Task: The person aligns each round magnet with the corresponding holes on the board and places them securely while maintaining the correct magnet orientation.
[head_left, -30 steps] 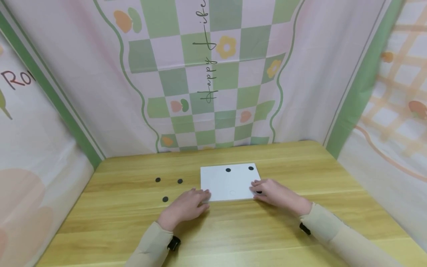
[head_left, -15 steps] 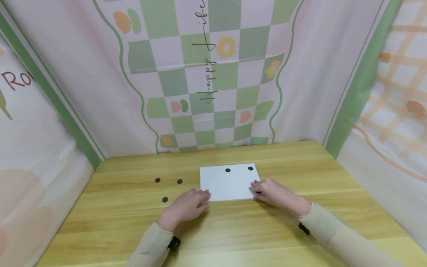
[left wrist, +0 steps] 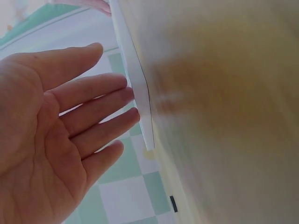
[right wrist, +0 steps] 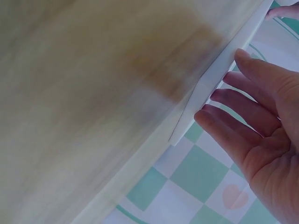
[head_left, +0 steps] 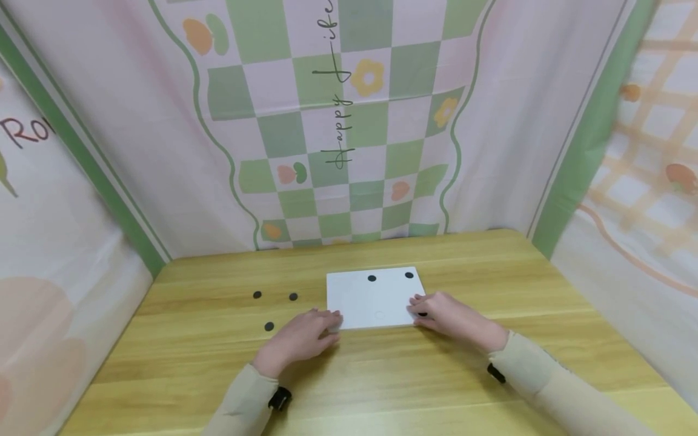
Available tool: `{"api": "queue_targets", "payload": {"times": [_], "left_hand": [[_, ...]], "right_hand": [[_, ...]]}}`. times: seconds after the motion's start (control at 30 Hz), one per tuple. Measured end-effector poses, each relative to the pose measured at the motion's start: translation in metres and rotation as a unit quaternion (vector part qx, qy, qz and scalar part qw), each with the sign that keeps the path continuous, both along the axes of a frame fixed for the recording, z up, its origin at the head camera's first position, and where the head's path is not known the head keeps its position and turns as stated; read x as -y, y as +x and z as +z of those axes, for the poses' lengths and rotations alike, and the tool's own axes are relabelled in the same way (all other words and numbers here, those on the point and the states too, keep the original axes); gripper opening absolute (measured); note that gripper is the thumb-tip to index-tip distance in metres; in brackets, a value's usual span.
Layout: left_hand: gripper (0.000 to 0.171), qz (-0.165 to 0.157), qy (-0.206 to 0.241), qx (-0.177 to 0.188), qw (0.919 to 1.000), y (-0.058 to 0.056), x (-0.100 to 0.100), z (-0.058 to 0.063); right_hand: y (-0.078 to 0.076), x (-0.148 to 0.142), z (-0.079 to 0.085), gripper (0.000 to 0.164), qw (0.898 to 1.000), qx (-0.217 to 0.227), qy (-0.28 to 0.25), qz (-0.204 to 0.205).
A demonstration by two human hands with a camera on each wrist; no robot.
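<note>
A flat white board [head_left: 357, 300] lies on the wooden table in the head view. Two black discs, a left one [head_left: 372, 278] and a right one [head_left: 409, 275], sit along its far side; a faint circle [head_left: 380, 315] marks its near side. My left hand [head_left: 302, 339] touches the board's near left corner, its fingers nearly straight in the left wrist view [left wrist: 88, 107]. My right hand [head_left: 449, 315] rests its fingertips on the near right corner, partly covering another black disc [head_left: 423, 313]. In the right wrist view these fingers [right wrist: 247, 98] are relaxed, with the thumb at the board's edge.
Left of the board, three loose black discs lie on the table [head_left: 349, 387]: a far left one [head_left: 257, 295], one nearer the board [head_left: 293, 297], and a front one [head_left: 269, 326]. Printed curtains [head_left: 349, 121] hang behind and at both sides.
The left hand shifts very slightly left. The board, the discs and the right hand look the same, apart from a tiny shift of the whole view.
</note>
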State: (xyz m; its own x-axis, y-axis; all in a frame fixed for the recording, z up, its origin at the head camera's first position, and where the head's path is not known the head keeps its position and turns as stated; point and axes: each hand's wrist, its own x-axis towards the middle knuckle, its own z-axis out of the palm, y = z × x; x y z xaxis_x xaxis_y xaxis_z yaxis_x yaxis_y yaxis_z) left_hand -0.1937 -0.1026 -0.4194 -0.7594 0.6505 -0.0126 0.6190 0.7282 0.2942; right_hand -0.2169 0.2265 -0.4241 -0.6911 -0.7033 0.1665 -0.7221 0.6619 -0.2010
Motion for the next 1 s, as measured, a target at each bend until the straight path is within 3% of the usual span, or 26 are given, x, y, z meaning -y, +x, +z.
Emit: {"api": "queue_targets", "payload": {"times": [0.2, 0.47, 1.0], "left_hand": [[0.04, 0.005, 0.028, -0.007, 0.9996, -0.003, 0.014, 0.002], [0.043, 0.047, 0.057, -0.006, 0.9972, -0.008, 0.041, 0.001], [0.04, 0.122, 0.109, 0.048, 0.9853, -0.014, 0.077, -0.001]], "right_hand": [[-0.001, 0.001, 0.0, 0.023, 1.0, -0.003, -0.002, 0.003], [-0.002, 0.0, -0.001, 0.022, 1.0, 0.006, -0.004, -0.003], [-0.002, 0.0, -0.001, 0.022, 1.0, 0.002, -0.008, 0.0]]}}
